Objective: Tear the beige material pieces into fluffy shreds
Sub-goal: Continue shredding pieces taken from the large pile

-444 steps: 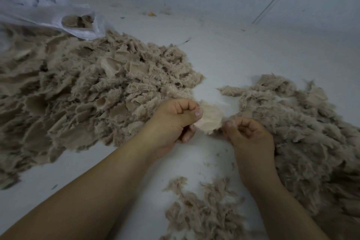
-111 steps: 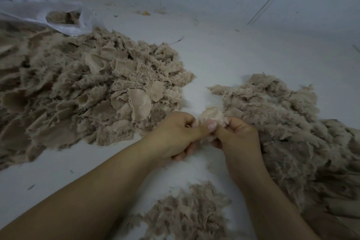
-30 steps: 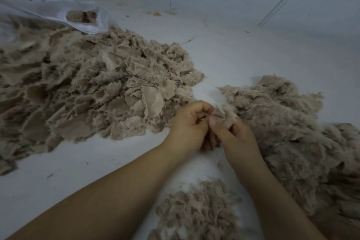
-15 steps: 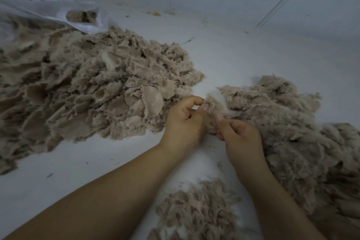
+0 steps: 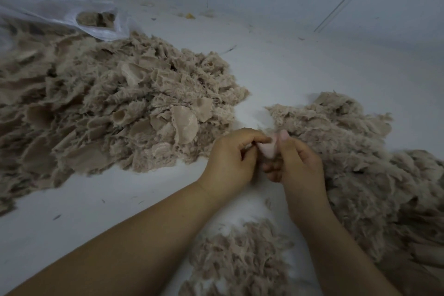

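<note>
Beige scraps (image 5: 96, 19) inside plastic bag (image 5: 60, 11)

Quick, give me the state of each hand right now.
Left hand: closed, pinching the small beige piece.
Right hand: closed, pinching the same piece from the other side.

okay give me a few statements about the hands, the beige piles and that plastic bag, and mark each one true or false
1. Both hands pinch one small beige piece between them. True.
2. The left hand lies flat and holds nothing. False: its fingers are curled on the piece.
3. The plastic bag lies at the far left, behind the large pile. True.
4. The right hand reaches into the bag. False: it is at the piece, beside the shredded pile.
</note>
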{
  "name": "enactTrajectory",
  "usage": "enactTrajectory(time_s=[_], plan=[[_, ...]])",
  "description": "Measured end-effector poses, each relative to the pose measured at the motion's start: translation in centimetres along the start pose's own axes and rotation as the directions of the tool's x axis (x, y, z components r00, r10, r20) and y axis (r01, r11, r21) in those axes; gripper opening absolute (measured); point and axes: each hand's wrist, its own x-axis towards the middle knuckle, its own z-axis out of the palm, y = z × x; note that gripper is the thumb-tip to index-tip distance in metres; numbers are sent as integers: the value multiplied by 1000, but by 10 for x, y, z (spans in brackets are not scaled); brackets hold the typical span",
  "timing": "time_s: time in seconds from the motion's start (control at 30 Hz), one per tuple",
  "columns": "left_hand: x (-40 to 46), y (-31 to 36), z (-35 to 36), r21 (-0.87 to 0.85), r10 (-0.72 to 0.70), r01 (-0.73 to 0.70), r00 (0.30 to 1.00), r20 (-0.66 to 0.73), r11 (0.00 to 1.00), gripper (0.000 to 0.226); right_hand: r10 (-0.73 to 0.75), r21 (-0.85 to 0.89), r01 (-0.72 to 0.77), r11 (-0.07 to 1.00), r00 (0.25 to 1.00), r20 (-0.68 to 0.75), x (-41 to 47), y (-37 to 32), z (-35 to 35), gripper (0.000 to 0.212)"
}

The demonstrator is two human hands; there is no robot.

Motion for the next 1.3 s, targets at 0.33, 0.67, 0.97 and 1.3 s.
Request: enactTrajectory(time_s=[0.33,0.67,0.97,1.3], plan=[[1,3,-1,-166,-183,175,982,-37,970,32,84,78,-82,994,996,-23,-1,-6,-1,12],[6,0,-7,-329,-327,302,945,-20,895,19,60,47,-58,997,997,-41,-1,-5,-1,14],[10,5,-15,-229,-282,269,959,-21,935,27,22,52,-20,998,999,-39,1,-1,-1,15],[12,-2,-19,324,-226,266,961,-158,908,23,91,76,-86,993,994,-56,4,2,2,17]])
